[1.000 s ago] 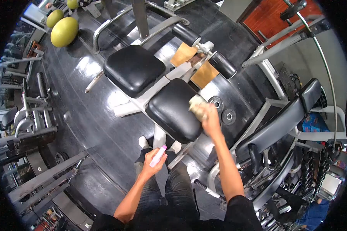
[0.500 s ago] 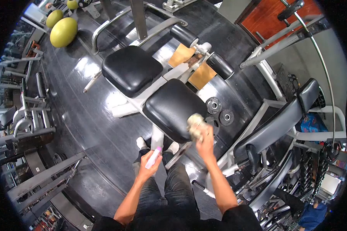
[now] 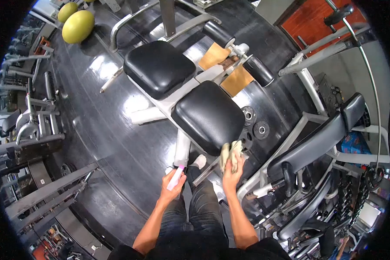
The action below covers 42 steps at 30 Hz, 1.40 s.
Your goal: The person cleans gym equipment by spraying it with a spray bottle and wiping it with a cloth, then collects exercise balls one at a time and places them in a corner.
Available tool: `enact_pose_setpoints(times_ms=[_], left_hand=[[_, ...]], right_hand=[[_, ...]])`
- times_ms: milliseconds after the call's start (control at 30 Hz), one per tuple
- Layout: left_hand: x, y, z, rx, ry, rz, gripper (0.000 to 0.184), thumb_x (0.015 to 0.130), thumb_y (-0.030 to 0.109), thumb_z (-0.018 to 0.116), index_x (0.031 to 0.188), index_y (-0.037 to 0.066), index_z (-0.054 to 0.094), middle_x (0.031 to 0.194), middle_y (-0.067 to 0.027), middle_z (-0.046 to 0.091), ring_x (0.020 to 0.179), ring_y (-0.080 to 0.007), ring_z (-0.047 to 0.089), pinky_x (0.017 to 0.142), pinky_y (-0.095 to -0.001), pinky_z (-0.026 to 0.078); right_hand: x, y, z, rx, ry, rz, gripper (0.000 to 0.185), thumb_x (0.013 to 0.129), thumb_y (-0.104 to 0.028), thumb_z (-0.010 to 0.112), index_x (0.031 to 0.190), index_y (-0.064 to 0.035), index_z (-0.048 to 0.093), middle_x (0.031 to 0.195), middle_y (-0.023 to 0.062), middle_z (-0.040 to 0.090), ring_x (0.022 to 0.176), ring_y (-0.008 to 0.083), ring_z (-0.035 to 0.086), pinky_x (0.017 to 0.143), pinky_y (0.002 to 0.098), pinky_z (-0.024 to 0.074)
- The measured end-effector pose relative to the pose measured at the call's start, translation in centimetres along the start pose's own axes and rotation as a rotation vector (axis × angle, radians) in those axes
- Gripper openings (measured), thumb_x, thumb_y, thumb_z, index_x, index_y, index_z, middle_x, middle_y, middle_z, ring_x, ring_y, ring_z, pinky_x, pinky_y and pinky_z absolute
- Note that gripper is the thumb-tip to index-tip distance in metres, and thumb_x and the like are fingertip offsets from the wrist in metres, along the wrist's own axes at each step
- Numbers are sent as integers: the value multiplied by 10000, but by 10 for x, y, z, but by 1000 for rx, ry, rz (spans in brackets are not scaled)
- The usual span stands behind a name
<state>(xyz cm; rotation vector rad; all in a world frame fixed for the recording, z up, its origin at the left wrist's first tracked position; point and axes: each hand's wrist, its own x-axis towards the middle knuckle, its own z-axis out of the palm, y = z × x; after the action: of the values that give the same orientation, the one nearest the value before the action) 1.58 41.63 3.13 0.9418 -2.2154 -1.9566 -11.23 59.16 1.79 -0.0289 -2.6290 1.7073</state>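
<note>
My right hand (image 3: 233,177) is closed around a crumpled, pale beige cloth (image 3: 230,157). The cloth is at the near right corner of a black padded seat (image 3: 208,115); whether it touches the padding I cannot tell. Wrapped in my left hand (image 3: 172,190) is a slim white bottle (image 3: 175,180) with a pink top, held low in front of my legs, near the bench's grey post (image 3: 182,147). A second black pad (image 3: 159,67) sits farther off on the same grey frame. Neither pad has anything lying on it.
Black foam rollers (image 3: 259,71) and tan boards (image 3: 237,81) are at the bench's far end. Weight plates (image 3: 261,129) lie on the floor to its right. Another padded bench (image 3: 314,134) stands at right. A yellow exercise ball (image 3: 78,27) rests at far left.
My right hand has drawn the cloth back toward me, from over the seat's right side to its near corner. The view has shifted slightly; my left hand still holds the bottle.
</note>
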Motion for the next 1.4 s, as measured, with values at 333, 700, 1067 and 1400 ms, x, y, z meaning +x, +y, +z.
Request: enact_pose_setpoints(times_ms=[333, 700, 1067, 1400], left_hand=[[-23, -20, -28, -35, 115, 22, 85, 828, 89, 672, 832, 31, 609, 606, -14, 531, 547, -83, 484, 512, -262, 403], [-40, -36, -59, -85, 139, -21, 107, 835, 106, 679, 823, 28, 607, 604, -3, 529, 551, -71, 475, 508, -250, 393], [-41, -44, -89, -15, -15, 107, 113, 860, 110, 643, 848, 11, 592, 628, -6, 538, 568, -75, 487, 526, -251, 400], [-33, -34, -102, 6, -139, 129, 102, 851, 92, 649, 851, 8, 591, 663, -7, 545, 606, -76, 481, 554, -249, 406]], right_hand=[[124, -106, 124, -317, -505, -677, 493, 676, 31, 617, 1134, -148, 648, 1236, 96, 537, 1042, 333, 501, 931, 424, 423], [98, -95, 85, -804, -908, -1367, 142, 792, -161, 577, 885, -173, 683, 1150, -32, 586, 1064, 206, 514, 830, 327, 427], [47, -68, -11, -908, -1085, -988, 322, 723, -106, 639, 1016, -228, 688, 1119, -26, 585, 1022, 194, 530, 814, 323, 468], [45, -26, 7, -649, 67, -542, 521, 686, 69, 576, 1160, -144, 620, 1223, 159, 518, 1019, 350, 552, 908, 402, 448]])
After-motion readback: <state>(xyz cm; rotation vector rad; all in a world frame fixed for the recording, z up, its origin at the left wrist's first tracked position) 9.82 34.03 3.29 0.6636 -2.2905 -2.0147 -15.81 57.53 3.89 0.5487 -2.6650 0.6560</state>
